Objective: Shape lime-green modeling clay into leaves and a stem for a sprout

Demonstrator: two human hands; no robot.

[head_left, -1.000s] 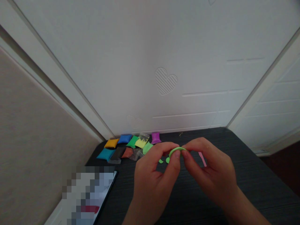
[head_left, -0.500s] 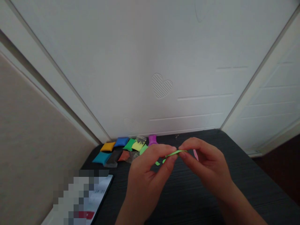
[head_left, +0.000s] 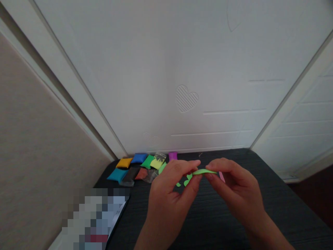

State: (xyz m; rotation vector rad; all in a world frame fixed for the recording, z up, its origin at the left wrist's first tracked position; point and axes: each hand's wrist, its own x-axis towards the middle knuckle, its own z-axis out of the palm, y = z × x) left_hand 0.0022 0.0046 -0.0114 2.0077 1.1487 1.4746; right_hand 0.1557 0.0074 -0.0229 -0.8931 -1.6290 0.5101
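Observation:
Between my two hands, above the table, is a thin flattened piece of light green modelling clay [head_left: 204, 171], seen nearly edge-on. My left hand [head_left: 171, 198] holds its left end, the thumb beneath and the index fingertip raised a little above it. Thumb and index finger of my right hand [head_left: 239, 187] pinch the right end. Small light green clay pieces [head_left: 187, 180] lie on the table behind my left hand, which partly hides them. A pink piece [head_left: 222, 176] shows just behind the right fingers, mostly covered.
On the dark table [head_left: 208, 215], toward the back left, lie several small packets of coloured clay, among them a yellow packet [head_left: 124, 163], a blue packet [head_left: 139, 158] and a purple packet [head_left: 173, 156]. A phone-like device [head_left: 114, 220], partly blurred out, is at the front left. A white panel [head_left: 156, 69] rises behind.
My left index fingertip has lifted off the green clay, and more of the clay's face shows. The whole scene has shifted slightly right and down in the picture.

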